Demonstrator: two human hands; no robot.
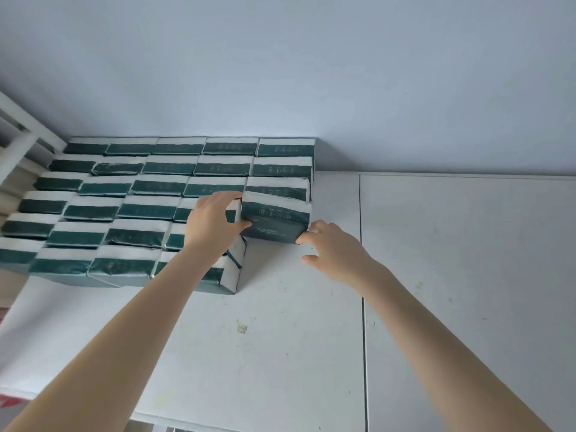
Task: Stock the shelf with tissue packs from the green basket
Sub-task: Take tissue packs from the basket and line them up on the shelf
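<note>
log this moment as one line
stage: placing | left hand grips tissue pack left end | right hand touches its right corner | spot: rightmost column on shelf | green basket not in view

A plain pale blue-grey wall (280, 73) rises beyond the left hand (215, 222); a white slatted frame (21, 132) stands far to its left.

A plain, pale blue-grey wall (280, 73) fills everything above and beyond my left hand (215, 219) and my right hand (335, 254). Far to the left of my left hand, a white slatted frame (28, 126) runs at a slant. Lower down, outside my left forearm, a small red-and-white patch (7, 400) shows, too blurred to identify.
</note>
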